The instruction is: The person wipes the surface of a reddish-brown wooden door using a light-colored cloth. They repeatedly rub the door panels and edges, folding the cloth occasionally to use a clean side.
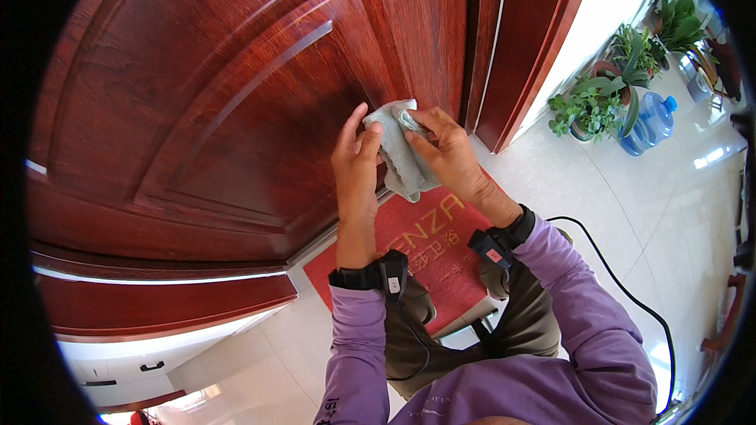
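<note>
A pale grey-green cloth (404, 156), partly folded, hangs between my two hands in front of a dark red wooden door (236, 100) with raised panels. Its left edge is pinched between the thumb and fingers of my left hand (358, 156). The fingers and thumb of my right hand (452, 150) grip the folded upper right part. Whether the cloth touches the door cannot be told. Both wrists wear black straps with small devices.
Under my hands lies a red doormat (425, 248) bearing writing. Potted plants (590, 109) and a blue plastic water bottle (648, 124) stand on the tiled floor at the right. The red door frame (531, 53) rises beside the white wall. A black cable (626, 292) runs past my right arm.
</note>
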### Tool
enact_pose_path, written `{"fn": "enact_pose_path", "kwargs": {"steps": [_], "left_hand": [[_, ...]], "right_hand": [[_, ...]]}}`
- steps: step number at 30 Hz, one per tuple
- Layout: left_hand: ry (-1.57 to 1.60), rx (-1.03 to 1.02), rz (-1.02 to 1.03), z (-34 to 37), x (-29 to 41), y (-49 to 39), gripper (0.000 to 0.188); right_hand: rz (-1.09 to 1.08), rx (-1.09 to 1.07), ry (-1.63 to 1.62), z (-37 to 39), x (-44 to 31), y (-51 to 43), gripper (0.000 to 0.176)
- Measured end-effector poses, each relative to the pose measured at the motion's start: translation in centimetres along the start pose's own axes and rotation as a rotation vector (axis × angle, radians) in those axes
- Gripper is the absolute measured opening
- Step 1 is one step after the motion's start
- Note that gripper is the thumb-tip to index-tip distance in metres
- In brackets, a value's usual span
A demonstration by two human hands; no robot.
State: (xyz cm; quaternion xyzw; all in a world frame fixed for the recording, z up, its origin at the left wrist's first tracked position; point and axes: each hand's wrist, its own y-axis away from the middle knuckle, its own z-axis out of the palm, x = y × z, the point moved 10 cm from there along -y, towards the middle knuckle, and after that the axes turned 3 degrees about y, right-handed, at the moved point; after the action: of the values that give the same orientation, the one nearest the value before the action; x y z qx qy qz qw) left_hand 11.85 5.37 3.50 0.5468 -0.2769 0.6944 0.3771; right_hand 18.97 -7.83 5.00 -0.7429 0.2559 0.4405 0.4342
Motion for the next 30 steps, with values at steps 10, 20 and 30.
{"fn": "enact_pose_path", "kwargs": {"steps": [10,20,30], "left_hand": [[-0.181,-0.035,0.271,1.8,-0.6,0.1,0.061],[-0.088,0.001,0.216,0.1,0.4,-0.4,0.059],[-0.143,-0.072,0.177,1.7,-0.2,0.0,0.049]], "right_hand": [[0.012,0.016,0.088,0.2,0.9,0.2,0.035],[0.2,0.048,-0.2,-0.3,3.8,0.1,0.031],[0.164,0.013,-0.074,0.8,2.9,0.5,0.046]]}}
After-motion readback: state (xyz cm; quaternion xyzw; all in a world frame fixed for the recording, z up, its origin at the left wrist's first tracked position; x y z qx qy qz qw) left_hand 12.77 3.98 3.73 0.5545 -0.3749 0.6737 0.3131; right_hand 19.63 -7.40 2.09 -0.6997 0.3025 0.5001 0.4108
